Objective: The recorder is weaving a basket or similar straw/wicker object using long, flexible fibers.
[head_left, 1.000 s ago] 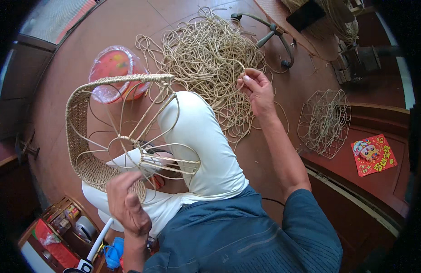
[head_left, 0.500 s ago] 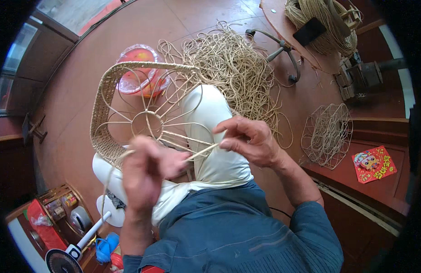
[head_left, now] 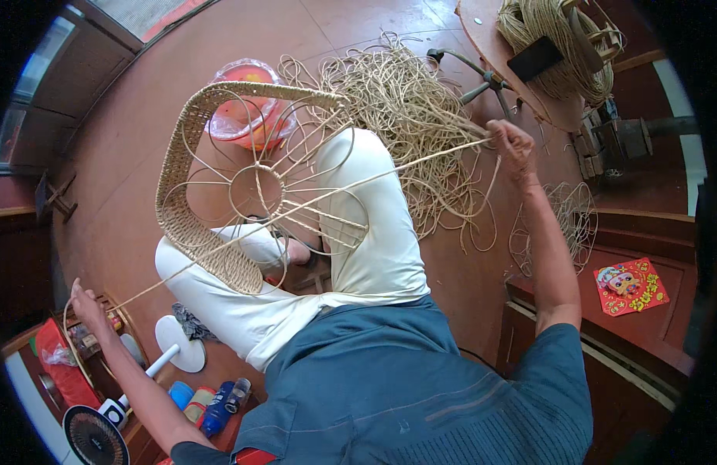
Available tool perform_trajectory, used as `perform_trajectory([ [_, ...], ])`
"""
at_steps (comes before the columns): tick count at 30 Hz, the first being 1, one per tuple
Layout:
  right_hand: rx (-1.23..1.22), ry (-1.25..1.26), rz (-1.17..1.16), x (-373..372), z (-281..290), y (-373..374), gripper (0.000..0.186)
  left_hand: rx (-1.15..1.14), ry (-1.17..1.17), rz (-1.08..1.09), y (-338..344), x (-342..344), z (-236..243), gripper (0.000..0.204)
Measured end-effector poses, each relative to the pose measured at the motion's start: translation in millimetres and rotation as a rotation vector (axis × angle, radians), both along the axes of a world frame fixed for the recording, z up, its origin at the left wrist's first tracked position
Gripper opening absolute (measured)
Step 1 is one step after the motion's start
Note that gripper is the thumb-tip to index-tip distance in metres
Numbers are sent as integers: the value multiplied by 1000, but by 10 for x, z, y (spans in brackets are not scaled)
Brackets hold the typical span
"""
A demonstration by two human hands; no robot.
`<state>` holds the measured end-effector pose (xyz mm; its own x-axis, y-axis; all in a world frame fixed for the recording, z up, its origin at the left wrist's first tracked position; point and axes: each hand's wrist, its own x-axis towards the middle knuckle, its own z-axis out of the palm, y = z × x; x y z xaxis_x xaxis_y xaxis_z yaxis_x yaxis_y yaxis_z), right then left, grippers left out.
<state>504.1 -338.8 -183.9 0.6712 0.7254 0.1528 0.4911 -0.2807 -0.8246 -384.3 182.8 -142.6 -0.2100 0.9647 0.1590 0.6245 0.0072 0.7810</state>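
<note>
Reddish floor [head_left: 126, 201] all round, and look, the hands have swung wide! Half a second ago they were close together over the lap; now one cord [head_left: 420, 161] stretches straight between them, so a long working length is drawn out across the weaving. Right hand [head_left: 515, 147], two o'clock: fingers folded tight on the cord. Left hand [head_left: 89, 304], between eight and nine: half-curled, cord running to it, how firmly I can't tell. Behind that line, at ten o'clock, one part-woven frame [head_left: 172, 159] rests by the legs [head_left: 382, 248]. Counting up: one cord pile [head_left: 397, 101] just past twelve, one lined tub [head_left: 228, 128] at eleven, one bare frame [head_left: 564, 225] at three, one red card [head_left: 631, 287] just beyond, one fan [head_left: 96, 438] near eight.
</note>
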Motion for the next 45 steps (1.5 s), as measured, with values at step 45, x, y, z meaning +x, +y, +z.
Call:
perform_trajectory([
  [45, -34, 104, -112, -69, 236, 451, 63, -103, -351, 112, -260, -143, 324, 42],
])
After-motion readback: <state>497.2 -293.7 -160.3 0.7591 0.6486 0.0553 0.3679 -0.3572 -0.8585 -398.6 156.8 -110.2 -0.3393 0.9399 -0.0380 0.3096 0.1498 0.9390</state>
